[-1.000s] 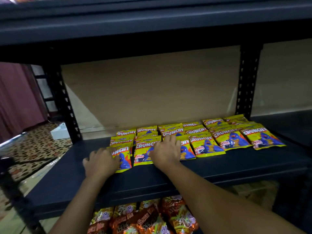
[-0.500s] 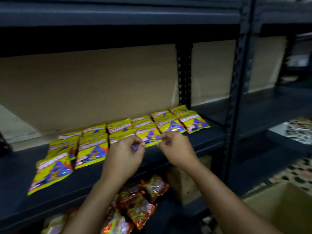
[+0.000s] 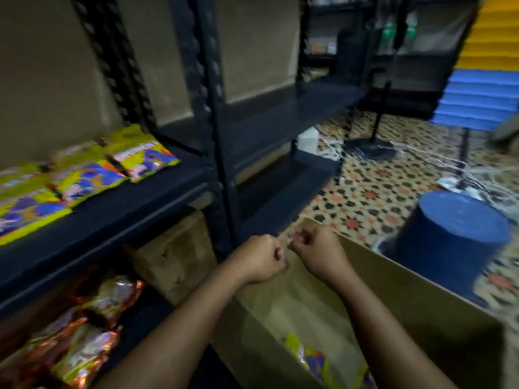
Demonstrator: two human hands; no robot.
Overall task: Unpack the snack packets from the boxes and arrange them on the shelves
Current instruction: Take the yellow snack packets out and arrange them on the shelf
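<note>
Cardboard box (image 3: 398, 299) below curled, apparently empty hands (image 3: 259, 261) (image 3: 317, 252); yellow packets (image 3: 314, 360) are best reached with fingers opened.

A patterned tile floor (image 3: 373, 189) with orange and dark motifs spreads across the right. On it stands a blue bucket (image 3: 446, 237), upside down, just beside the near carton. White cables (image 3: 438, 161) trail loosely over the tiles behind it. A dark stand base (image 3: 370, 146) rests on the floor with its pole rising upward. A small white box (image 3: 307, 140) sits near it. Blue and yellow stairs (image 3: 483, 77) climb at the far right, blurred.
</note>
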